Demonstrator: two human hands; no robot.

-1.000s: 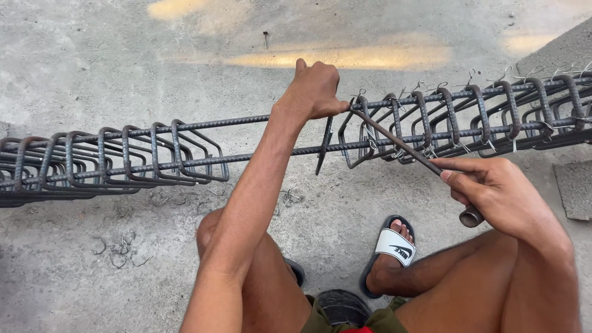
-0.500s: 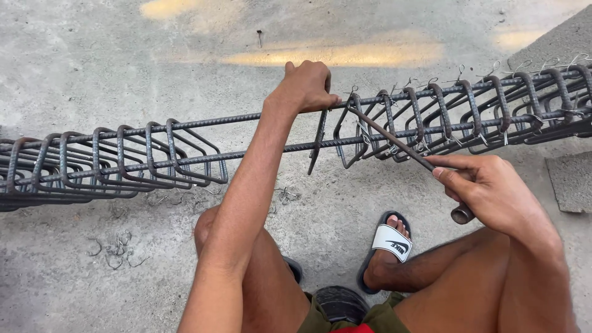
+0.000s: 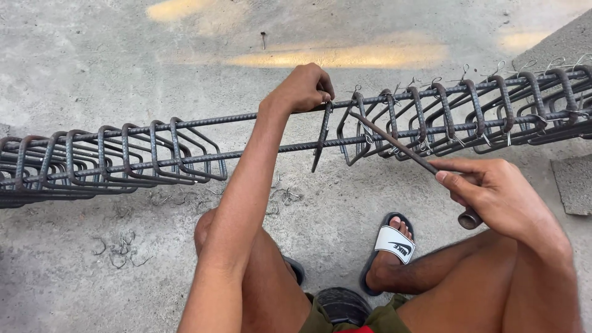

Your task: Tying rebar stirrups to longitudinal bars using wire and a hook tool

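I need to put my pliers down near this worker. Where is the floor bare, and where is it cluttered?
Bare concrete floor lies beyond the rebar cage, and some right of the sandal. Crowded: wire scraps litter the floor under the cage's left half, and the left hand and right hand, holding the hook tool, fill the middle.

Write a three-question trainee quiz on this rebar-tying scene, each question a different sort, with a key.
1. True or false: the left hand grips the top bar of the rebar cage.
2. The right hand holds: A) pliers, B) a slim metal hook tool, C) a hammer.
3. Fill in: loose wire scraps lie on the ______ floor.

Key: 1 true; 2 B; 3 concrete.
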